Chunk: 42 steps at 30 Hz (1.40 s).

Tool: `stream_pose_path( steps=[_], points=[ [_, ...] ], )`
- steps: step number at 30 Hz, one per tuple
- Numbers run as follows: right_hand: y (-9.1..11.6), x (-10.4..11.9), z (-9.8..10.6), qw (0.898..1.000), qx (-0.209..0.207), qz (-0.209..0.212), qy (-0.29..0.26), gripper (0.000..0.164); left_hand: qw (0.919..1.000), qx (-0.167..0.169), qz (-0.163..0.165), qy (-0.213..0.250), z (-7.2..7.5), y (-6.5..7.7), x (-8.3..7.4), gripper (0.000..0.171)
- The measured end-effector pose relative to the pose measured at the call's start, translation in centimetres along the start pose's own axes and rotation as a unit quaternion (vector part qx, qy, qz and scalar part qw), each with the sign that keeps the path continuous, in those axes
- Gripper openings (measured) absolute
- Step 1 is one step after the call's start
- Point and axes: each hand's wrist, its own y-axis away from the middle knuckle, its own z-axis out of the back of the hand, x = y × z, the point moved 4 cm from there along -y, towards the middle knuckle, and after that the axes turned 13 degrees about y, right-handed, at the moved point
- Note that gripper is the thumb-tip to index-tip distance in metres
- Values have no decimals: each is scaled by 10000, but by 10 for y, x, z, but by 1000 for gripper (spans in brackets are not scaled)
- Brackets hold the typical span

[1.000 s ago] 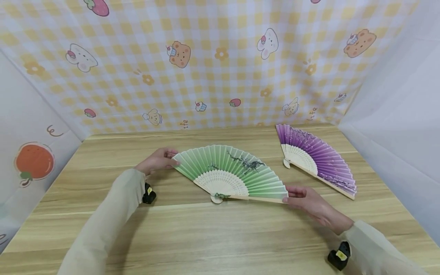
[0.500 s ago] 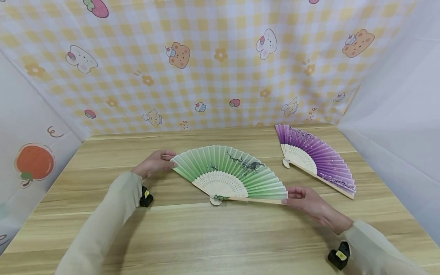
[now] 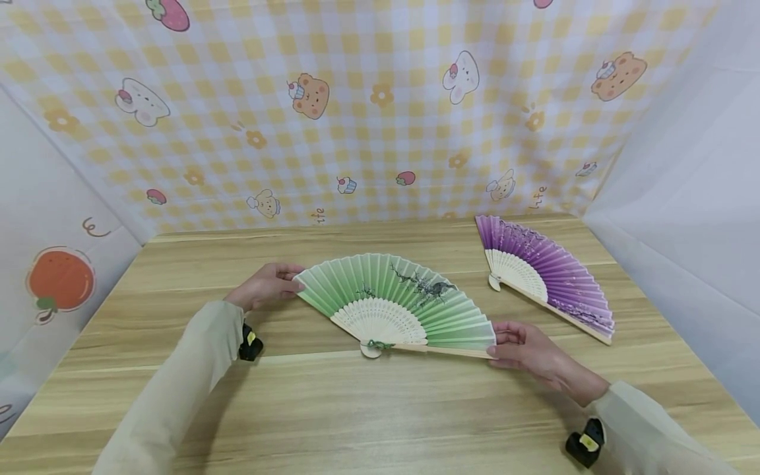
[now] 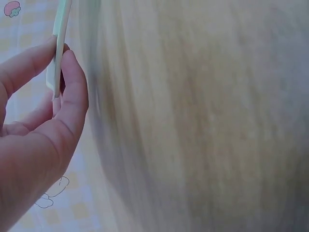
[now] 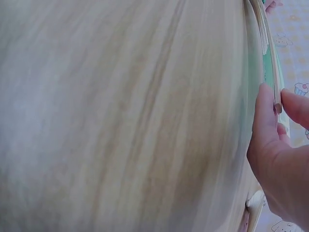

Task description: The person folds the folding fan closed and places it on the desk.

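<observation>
A green folding fan (image 3: pixel 350 284), spread wide with dark blossom branches and pale pierced ribs, spans the space between my two hands in the head view. My left hand (image 3: pixel 265 285) pinches its left end between thumb and fingers; the left wrist view shows the thumb on one side of the fan's edge (image 4: pixel 59 63) and fingers on the other. At the opposite end my right hand (image 3: pixel 534 356) pinches the outer guard stick near its tip, also seen in the right wrist view. A green cord hangs at the pivot (image 3: pixel 371 348).
Behind and right of my right hand, a spread purple folding fan (image 3: pixel 552 270) lies on the wooden table (image 3: pixel 356 422). A yellow checked cloth (image 3: pixel 380 132) hangs along the back edge, with pale cloths at both sides.
The green fan's left end and my left hand have shifted slightly left and toward me. The right end has dipped a little toward me. The purple fan stays put.
</observation>
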Motion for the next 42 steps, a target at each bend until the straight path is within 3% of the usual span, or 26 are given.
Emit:
stream_pose_path(
  steps=[14,20,28,42],
  points=[
    [1,3,-1,9999,-6,-46,122,57,9999,-15,116,77,2,5,3,48],
    [1,6,-1,9998,70,-47,160,61,9998,-8,26,189,2,8,3,47],
    [0,11,4,9974,-307,-186,619,64,9992,-2,-15,399,4,11,2,46],
    [-1,20,10,9964,-276,45,804,63,9984,147,-172,523,7,19,-7,50]
  ],
)
